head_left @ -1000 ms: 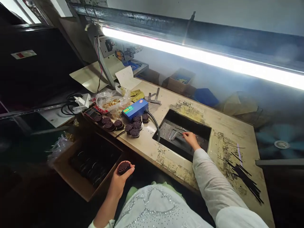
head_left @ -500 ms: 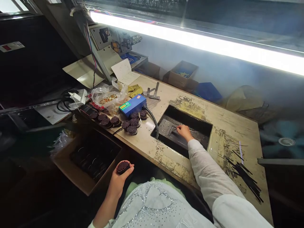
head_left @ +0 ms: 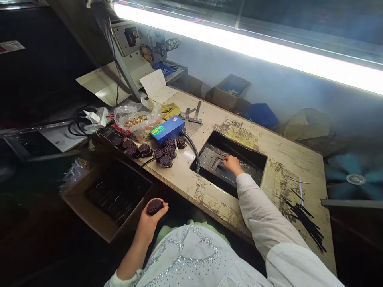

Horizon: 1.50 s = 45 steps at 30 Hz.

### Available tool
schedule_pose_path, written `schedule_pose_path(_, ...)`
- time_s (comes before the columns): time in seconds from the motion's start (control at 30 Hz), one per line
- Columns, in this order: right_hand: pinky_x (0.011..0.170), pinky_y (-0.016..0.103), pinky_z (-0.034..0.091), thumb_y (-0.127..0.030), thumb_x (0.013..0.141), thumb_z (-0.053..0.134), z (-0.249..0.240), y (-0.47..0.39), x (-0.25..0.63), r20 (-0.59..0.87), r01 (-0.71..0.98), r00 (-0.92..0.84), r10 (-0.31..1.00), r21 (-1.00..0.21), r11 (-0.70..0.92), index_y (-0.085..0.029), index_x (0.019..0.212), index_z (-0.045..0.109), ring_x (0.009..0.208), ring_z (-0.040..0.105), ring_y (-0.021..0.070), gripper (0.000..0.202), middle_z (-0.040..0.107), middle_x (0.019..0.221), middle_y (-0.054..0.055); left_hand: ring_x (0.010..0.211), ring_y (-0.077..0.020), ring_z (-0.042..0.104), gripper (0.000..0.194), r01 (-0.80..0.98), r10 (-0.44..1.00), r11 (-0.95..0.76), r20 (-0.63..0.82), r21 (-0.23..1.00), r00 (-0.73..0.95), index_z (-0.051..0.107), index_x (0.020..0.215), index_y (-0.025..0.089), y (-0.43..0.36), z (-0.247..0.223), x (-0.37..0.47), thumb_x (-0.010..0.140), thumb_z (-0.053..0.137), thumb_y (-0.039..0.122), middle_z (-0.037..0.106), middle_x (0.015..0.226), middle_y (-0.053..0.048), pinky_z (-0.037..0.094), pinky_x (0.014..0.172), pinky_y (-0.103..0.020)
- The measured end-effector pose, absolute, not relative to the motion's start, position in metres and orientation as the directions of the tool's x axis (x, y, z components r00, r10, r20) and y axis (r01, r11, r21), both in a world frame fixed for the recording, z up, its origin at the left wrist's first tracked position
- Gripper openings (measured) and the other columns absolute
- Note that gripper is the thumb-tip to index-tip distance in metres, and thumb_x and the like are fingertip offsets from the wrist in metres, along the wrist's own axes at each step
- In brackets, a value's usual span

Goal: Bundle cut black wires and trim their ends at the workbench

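A dark brown bundle with a bumpy top is held in my left hand, its fingers wrapped round it, in front of the table's edge. My right hand reaches into a sunken dark tray in the tabletop. Its fingers are pinched together over a flat metal piece; anything between them is too small to make out. Several similar dark bundles stand on the table beside a blue box, from which a black ribbed hose runs to the tray.
A cardboard box with dark bundles sits below the table at left. Thin black strips lie at the right. A plastic bag and metal tools lie farther back. A fan is at far right.
The view has shifted slightly. Both hands keep nearly the same pose, my left hand still round the dark bundle and my right hand still pinched in the tray.
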State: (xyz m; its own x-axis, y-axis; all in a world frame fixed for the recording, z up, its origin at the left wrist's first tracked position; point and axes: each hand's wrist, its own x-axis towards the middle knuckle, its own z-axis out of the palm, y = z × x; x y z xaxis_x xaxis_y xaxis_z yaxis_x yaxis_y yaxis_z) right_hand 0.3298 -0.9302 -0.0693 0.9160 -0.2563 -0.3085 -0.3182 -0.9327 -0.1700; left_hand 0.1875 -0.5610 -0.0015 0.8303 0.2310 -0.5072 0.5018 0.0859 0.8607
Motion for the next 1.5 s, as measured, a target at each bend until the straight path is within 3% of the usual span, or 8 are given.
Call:
schedule_pose_path(0.9,0.080,0.028,0.047,-0.020,0.086,0.046,-0.059,-0.991,0.274,-0.387,-0.412,0.838,-0.386,0.015,-0.911,-0.016,0.099,0.075,0.099,0.067,0.0263,0.032,0.072,0.104,0.016,0.082,-0.0236,0.068,0.045,0.461,0.189,0.054,-0.462,0.886,0.866,0.063,0.083,0.016,-0.555,-0.026,0.196,0.047,0.083,0.033,0.069,0.074,-0.003,0.052,0.087,-0.040)
schedule_pose_path(1.27,0.077,0.031,0.047,-0.019,0.083,0.048,-0.041,-1.003,0.259,-0.384,-0.450,0.815,-0.434,0.052,-0.891,-0.017,0.094,0.076,0.094,0.068,0.0272,0.030,0.073,0.098,0.016,0.081,-0.0208,0.068,0.046,0.482,0.180,0.060,-0.484,0.874,0.856,0.062,0.084,0.017,-0.557,-0.017,0.199,0.047,0.084,0.032,0.070,0.075,-0.001,0.053,0.085,-0.035)
schedule_pose_path(1.4,0.076,0.032,0.047,-0.026,0.083,0.048,-0.027,-1.001,0.269,-0.280,-0.441,0.867,-0.413,-0.045,-0.896,-0.022,0.100,0.074,0.092,0.067,0.0266,0.032,0.073,0.100,0.012,0.077,-0.0190,0.067,0.043,0.462,0.183,0.081,-0.469,0.883,0.864,0.062,0.083,0.018,-0.563,-0.003,0.199,0.047,0.083,0.029,0.069,0.073,0.000,0.053,0.083,-0.034)
schedule_pose_path(1.5,0.077,0.033,0.048,-0.031,0.081,0.049,-0.021,-0.985,0.294,-0.091,-0.409,0.909,-0.407,-0.384,-0.828,-0.020,0.099,0.074,0.084,0.067,0.0245,0.032,0.075,0.090,0.009,0.076,-0.0169,0.065,0.040,0.438,0.161,0.084,-0.446,0.895,0.880,0.064,0.086,0.018,-0.566,0.003,0.198,0.051,0.082,0.027,0.069,0.073,0.000,0.051,0.082,-0.032)
